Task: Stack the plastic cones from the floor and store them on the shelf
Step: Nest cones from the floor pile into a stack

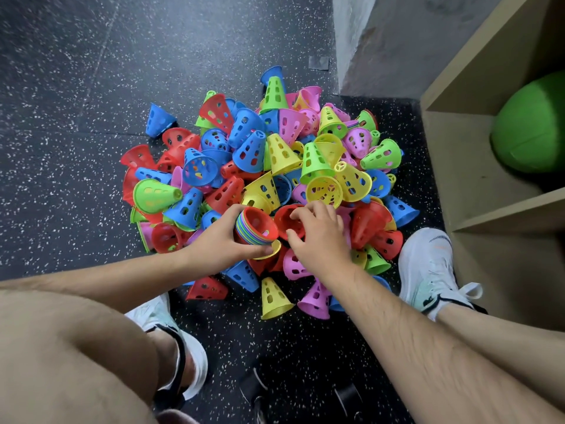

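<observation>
A big pile of perforated plastic cones (269,166) in red, blue, green, yellow and pink lies on the dark speckled floor in front of me. My left hand (221,243) grips a stack of nested cones (255,229) lying on its side, its open mouth up and a red cone innermost. Just right of the stack, my right hand (318,237) pinches the rim of a loose red cone (286,221). The wooden shelf (489,197) stands at the right.
A green ball (532,123) sits in the shelf's compartment. A grey wall corner (376,47) rises behind the pile. My white shoes (428,267) stand either side of the pile's near edge, my knees low in view. Bare floor spreads to the left.
</observation>
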`<state>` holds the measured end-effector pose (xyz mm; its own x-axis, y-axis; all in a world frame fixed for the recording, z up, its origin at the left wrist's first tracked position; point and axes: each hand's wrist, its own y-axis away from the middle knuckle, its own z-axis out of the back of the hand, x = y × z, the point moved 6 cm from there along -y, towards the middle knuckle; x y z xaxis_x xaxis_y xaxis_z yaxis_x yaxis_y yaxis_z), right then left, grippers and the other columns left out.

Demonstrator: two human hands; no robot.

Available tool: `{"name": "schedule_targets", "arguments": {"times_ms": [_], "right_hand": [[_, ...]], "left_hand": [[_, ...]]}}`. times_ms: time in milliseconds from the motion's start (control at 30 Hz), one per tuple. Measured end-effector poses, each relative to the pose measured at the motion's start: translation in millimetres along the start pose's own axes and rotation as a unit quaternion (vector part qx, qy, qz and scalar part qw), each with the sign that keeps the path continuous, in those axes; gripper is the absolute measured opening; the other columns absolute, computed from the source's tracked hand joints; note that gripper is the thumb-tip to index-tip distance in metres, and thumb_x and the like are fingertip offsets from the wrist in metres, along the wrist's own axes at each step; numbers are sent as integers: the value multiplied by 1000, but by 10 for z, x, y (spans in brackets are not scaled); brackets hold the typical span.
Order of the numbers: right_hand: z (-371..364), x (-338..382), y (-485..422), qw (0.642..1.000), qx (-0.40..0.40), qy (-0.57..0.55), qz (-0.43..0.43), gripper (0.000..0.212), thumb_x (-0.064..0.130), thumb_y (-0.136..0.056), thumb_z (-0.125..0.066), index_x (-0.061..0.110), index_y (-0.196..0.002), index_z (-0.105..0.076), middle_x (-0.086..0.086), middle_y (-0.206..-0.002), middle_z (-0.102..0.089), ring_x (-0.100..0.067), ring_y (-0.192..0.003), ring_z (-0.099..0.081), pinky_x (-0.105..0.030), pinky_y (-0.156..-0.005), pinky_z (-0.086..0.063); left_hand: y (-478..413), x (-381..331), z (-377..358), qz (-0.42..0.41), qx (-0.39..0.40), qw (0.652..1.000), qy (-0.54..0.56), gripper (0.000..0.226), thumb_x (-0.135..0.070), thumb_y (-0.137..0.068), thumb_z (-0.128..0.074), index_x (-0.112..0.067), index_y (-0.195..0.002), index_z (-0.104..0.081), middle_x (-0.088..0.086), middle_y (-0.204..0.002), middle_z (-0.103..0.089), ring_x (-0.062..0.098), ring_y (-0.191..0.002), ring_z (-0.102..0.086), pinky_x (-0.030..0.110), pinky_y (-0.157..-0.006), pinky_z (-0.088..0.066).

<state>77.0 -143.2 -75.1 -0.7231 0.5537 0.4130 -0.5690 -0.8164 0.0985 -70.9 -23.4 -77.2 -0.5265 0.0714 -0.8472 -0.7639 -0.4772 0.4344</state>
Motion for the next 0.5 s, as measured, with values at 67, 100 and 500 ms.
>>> {"name": "schedule_targets", "arguments": {"times_ms": [67,100,500], "right_hand": [[-14,-2,-9,999,1,32,3,27,35,-91,-61,24,-114,-66,4,-125,-49,-21,-121,-41,-40,-105,-33],[-33,-9,-14,998,12,57,3,28,36,-91,-59,24,-115,-66,4,-133,-48,-23,-125,-39,-41,-106,-31],[104,7,-135,999,-38,-20,-19,65,65,-84,-62,17,-128,-58,4,-126,-55,-19,-122,-44,-36,-106,-32]], "left_hand": [[-1,13,2,3,0,1000,1,68,-34,-71,-93,-26,-126,-53,-8,-112,-71,0,-99,-68,9,-81,-48],[-4,22,3,4,0,1000,0,69,-35,-71,-93,-26,-126,-53,-8,-112,-71,0,-100,-68,9,-81,-48],[-9,28,71,-2,-25,1000,2,69,-31,-72,-93,-24,-128,-52,-9,-112,-70,-4,-96,-67,10,-79,-49]]}}
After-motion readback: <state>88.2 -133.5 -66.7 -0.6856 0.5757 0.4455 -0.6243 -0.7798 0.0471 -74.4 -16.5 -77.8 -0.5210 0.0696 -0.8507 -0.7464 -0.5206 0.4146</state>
